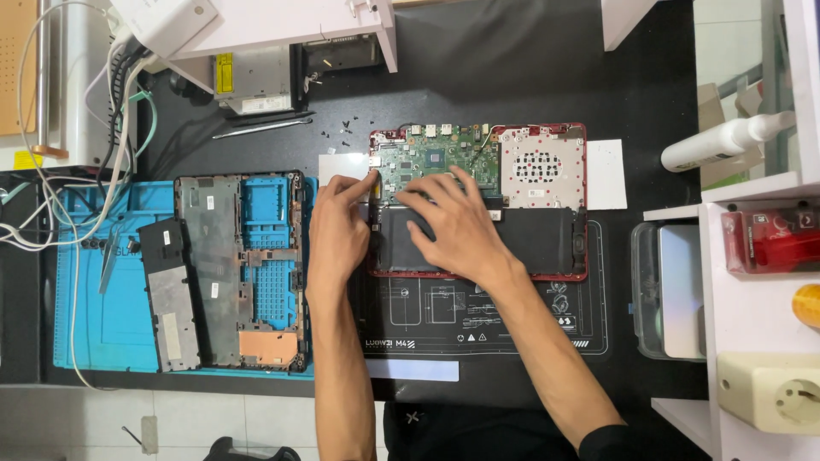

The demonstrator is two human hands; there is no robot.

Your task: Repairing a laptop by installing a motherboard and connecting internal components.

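Disassembly stage: both hands, left point(336, 229) and right point(450, 220), press open-fingered on the red-framed opened laptop point(478, 201), gripping nothing; freeing its flat black battery point(512, 242) likely calls for lifting.

Bright, even overhead light, no hard glare. Soft short shadows under left hand point(336, 232) and right hand point(453, 224), falling on opened laptop point(512, 171) and black mat point(512, 324). White shelf surfaces point(752, 341) at right edge near overexposed. Black bench swallows detail in dark areas. Focus sharp at centre; tiny screws point(342, 132) distinct. Slight wide-angle bending at frame edges, cables point(51, 213) at left softer.
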